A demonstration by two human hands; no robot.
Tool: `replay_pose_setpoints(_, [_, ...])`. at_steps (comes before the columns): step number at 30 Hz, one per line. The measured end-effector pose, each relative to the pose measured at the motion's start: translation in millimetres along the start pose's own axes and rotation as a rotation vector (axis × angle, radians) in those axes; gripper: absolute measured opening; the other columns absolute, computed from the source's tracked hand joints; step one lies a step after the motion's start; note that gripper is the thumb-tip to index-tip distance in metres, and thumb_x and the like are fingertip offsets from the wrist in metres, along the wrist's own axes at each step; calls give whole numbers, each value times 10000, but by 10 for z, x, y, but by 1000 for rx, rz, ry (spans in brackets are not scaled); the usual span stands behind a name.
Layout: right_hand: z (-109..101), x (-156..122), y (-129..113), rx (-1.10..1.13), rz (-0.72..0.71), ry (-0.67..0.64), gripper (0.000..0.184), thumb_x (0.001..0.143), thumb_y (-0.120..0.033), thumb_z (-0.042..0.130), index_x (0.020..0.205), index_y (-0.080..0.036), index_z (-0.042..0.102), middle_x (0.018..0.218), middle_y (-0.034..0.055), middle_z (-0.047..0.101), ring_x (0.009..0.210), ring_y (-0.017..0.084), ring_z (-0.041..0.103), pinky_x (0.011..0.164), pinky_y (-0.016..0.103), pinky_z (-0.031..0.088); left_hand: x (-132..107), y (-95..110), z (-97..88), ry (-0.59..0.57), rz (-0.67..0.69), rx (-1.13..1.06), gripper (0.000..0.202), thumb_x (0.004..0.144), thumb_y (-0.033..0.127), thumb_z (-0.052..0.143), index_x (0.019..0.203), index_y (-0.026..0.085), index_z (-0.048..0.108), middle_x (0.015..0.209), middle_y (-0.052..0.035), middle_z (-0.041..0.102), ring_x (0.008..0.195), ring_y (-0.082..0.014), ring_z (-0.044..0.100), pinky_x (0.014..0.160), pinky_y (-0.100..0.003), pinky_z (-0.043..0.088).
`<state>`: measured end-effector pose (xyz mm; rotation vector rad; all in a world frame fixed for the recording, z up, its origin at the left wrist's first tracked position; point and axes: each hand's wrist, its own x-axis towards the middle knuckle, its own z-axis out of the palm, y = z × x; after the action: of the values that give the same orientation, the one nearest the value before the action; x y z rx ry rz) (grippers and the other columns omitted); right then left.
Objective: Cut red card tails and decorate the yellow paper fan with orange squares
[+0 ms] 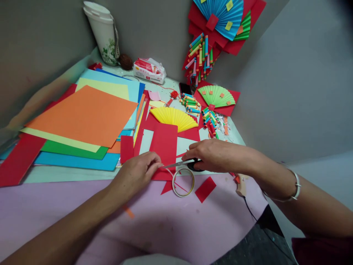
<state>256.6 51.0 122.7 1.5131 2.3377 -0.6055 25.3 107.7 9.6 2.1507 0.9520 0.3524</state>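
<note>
My left hand [139, 171] pinches the lower edge of a red paper sheet [164, 145] that lies on the desk. My right hand [213, 154] is closed around black-handled scissors [180, 163], whose blades point left into the red sheet near my left fingers. A roll of clear tape [183, 182] lies just below the scissors. Small red offcuts [205, 188] rest on the pink sheet [154, 221] that covers the front of the desk.
A stack of coloured paper, orange [85, 116] on top, fills the left. A yellow paper fan [173, 117], a green fan [216, 96] and several rolled paper tubes [190, 103] lie behind. A white cup [103, 33], tissue pack [149, 70], phone [185, 88] and glue gun [242, 184] stand around.
</note>
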Motion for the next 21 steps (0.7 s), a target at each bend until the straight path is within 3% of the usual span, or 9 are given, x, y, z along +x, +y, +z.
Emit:
replay_pose_setpoints(3, [68, -66, 120, 67, 60, 60, 330, 860, -170, 600, 1145, -310, 691, 963, 20, 697, 797, 179, 634, 645, 267, 397, 25, -26, -110, 70, -64, -71, 211, 886, 388, 489, 814, 228, 607, 790, -14, 701, 719, -201, 619, 654, -297, 415])
replay_pose_setpoints(8, [333, -176, 356, 32, 308, 143, 341, 899, -174, 562, 1220, -250, 650, 974, 63, 692, 822, 202, 644, 655, 268, 416, 56, -82, -299, 144, -207, -240, 240, 827, 448, 556, 776, 226, 629, 677, 18, 650, 627, -174, 578, 605, -284, 410])
replay_pose_setpoints(14, [723, -344, 514, 92, 397, 207, 283, 934, -155, 514, 1175, -207, 654, 1039, 99, 671, 881, 215, 656, 716, 288, 478, 48, -144, -266, 79, -300, -281, 215, 801, 404, 565, 711, 217, 621, 529, 45, 539, 513, -147, 494, 505, -263, 336])
replay_pose_setpoints(17, [806, -393, 448, 67, 377, 329, 253, 939, -165, 516, 1136, -191, 673, 1108, 131, 645, 970, 247, 639, 782, 331, 497, 22, -169, -221, 52, -304, -321, 234, 806, 408, 562, 692, 211, 617, 553, 38, 554, 508, -135, 480, 496, -255, 325])
replay_pose_setpoints(21, [787, -178, 120, 173, 331, 636, 183, 949, -207, 542, 1045, -178, 694, 1026, 117, 670, 982, 243, 619, 858, 357, 480, -8, -125, -195, 35, -318, -386, 252, 810, 420, 563, 670, 213, 595, 551, 41, 542, 491, -129, 455, 494, -256, 322])
